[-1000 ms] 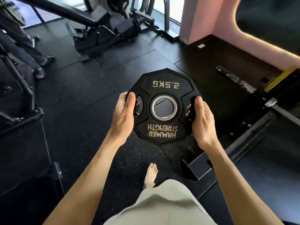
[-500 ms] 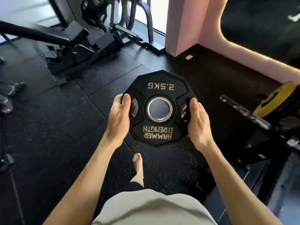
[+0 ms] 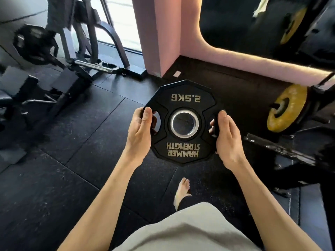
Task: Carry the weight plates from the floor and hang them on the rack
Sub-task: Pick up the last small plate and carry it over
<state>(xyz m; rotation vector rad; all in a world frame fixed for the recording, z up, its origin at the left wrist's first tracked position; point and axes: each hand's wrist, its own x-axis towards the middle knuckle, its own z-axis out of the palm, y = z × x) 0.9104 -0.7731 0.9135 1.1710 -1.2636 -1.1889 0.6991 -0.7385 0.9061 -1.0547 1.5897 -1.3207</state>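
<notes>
I hold a black 2.5 kg weight plate [image 3: 183, 98] flat in front of me, its gold lettering upside down and its steel-ringed hole in the middle. My left hand [image 3: 140, 134] grips its left handle slot and my right hand [image 3: 227, 140] grips the right one. To the right, a yellow plate [image 3: 288, 109] hangs on a black rack [image 3: 319, 87], with a bare steel peg [image 3: 277, 148] sticking out below it. A second yellow plate [image 3: 291, 24] shows higher up at the top right.
Black rubber floor tiles [image 3: 81, 134] lie underfoot, with my bare foot [image 3: 182, 191] below the plate. A pink pillar and curved pink wall [image 3: 157, 33] stand ahead. Black gym machines [image 3: 59, 57] fill the left side, one carrying a black plate [image 3: 30, 44].
The view has swung to the right while I walk with the plate held the same way. The yellow plate and rack have come closer on the right; the machines slid left.
</notes>
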